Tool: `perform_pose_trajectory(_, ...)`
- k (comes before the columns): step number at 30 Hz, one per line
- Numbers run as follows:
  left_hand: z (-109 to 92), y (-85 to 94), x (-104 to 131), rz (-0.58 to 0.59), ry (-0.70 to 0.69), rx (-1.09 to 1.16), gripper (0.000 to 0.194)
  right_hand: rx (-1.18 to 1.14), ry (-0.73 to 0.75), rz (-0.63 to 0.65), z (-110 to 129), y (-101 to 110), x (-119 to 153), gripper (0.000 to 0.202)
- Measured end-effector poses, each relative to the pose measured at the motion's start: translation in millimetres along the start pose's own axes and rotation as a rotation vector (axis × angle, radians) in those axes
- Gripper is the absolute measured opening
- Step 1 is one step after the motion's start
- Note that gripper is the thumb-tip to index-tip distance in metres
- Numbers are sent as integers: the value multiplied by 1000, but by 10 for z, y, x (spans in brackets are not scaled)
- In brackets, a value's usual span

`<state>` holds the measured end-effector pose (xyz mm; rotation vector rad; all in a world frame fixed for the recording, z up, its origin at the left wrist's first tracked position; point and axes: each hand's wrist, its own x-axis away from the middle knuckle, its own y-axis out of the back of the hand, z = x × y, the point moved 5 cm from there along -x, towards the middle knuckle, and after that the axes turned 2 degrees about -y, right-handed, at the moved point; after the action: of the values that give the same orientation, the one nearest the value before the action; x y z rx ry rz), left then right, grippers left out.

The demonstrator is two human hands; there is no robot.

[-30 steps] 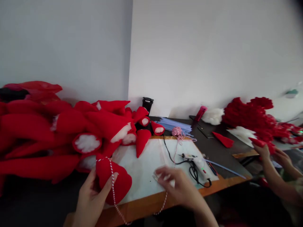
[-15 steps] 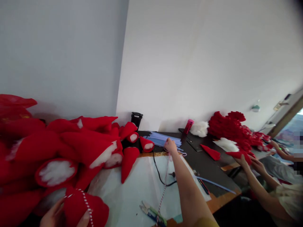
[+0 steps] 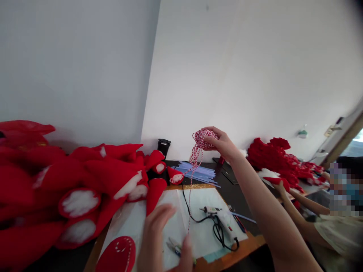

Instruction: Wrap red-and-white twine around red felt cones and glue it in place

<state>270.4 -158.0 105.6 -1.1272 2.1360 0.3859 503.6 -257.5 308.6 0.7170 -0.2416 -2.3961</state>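
Observation:
My right hand (image 3: 222,143) is raised in front of the wall, its fingers closed round a bundle of red-and-white twine (image 3: 204,139). A strand of the twine hangs from it, down toward my left hand (image 3: 160,238). That hand is slightly blurred, thumb and fingers apart, with nothing visibly gripped. To its left a red felt piece (image 3: 116,255) with white dashes of cord lies on the white sheet (image 3: 170,198). Partly hidden behind my left hand are snips (image 3: 175,247). A white glue gun (image 3: 222,219) with a black cable rests on the sheet's right side.
Stuffed red cones (image 3: 104,173) with white filling pile up on the left. Pale glue sticks (image 3: 198,172) and a black cup (image 3: 163,147) stand at the back. A co-worker's hand (image 3: 280,189) holds a red cone at right, near a red fabric heap (image 3: 272,158).
My right hand has lifted the twine bundle up from beside the glue sticks. My left hand has let go of the red felt piece and moved right. The glue gun is now uncovered.

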Motion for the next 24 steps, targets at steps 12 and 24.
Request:
perform_pose_trajectory(12,-11,-669,-442,164,418,492,39,52,-171,122,317,362,548,37)
perform_pose_trajectory(24,-318,-1043,-298,350,537,662,42,120,-169,46,487,525,650,36)
